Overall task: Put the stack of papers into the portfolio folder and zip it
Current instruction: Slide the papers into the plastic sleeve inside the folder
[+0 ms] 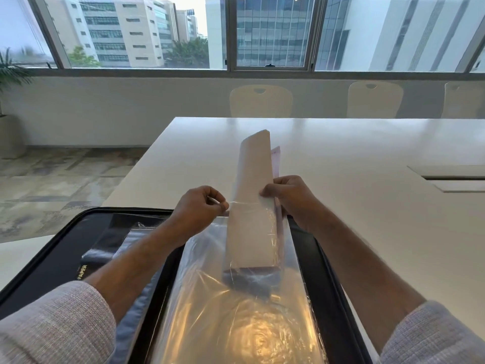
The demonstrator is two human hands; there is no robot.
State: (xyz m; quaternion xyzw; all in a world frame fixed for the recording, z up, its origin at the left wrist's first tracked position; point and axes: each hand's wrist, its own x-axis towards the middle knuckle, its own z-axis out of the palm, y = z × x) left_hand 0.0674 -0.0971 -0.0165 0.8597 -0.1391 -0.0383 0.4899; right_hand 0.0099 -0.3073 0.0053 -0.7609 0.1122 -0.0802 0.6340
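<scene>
A black portfolio folder point(60, 258) lies open on the white table in front of me, its zipper edge running around it. On its right half lies a clear plastic sleeve point(236, 306). A white stack of papers point(253, 179) stands nearly upright, its lower part inside the sleeve's mouth and its upper half sticking out. My right hand point(291, 198) grips the stack's right edge. My left hand point(202, 206) pinches the sleeve's top edge just left of the stack, pulling it taut.
The white table point(354, 153) stretches ahead and right, with a cable hatch point(451, 178) at the right. Pale chairs point(261, 101) stand at its far side below a window. Black sheets with a "PAPER" label point(82, 271) lie in the folder's left half. Carpeted floor lies to the left.
</scene>
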